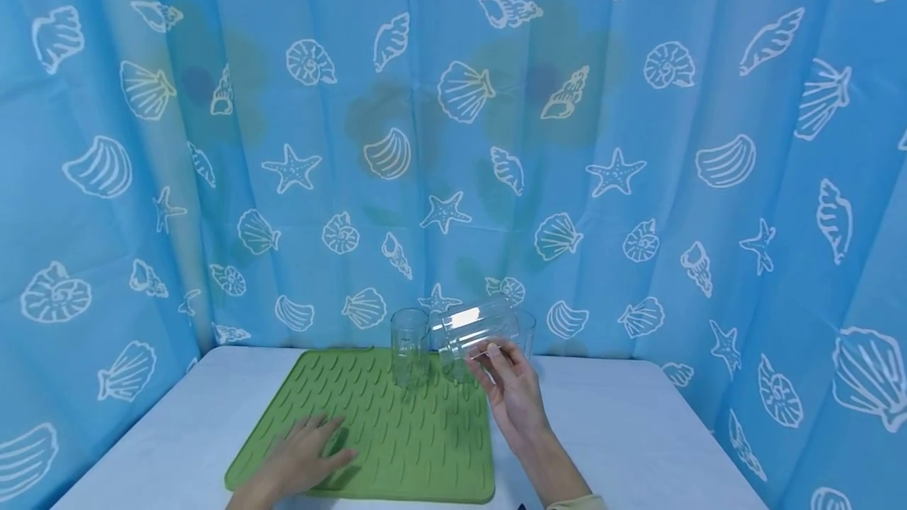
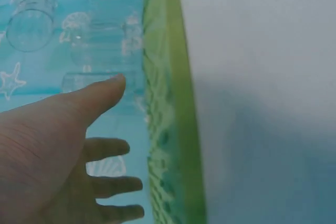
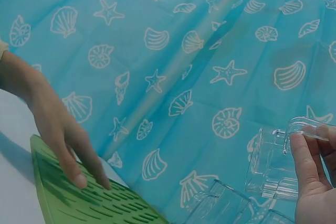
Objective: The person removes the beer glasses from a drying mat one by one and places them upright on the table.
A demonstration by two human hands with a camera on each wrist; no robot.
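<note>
My right hand holds a clear glass mug by its handle, which shows in the right wrist view at the fingers. The mug lies tilted almost on its side in the air above the back of the green mat. My left hand hovers over the mat's front left part with its fingers stretched and apart, holding nothing. A clear glass stands upright on the mat's back part. Other clear glassware, partly hidden by the held mug and right hand, stands beside it.
The ribbed mat lies on a white-covered table. A blue curtain printed with white shells and starfish hangs behind the table and along both sides.
</note>
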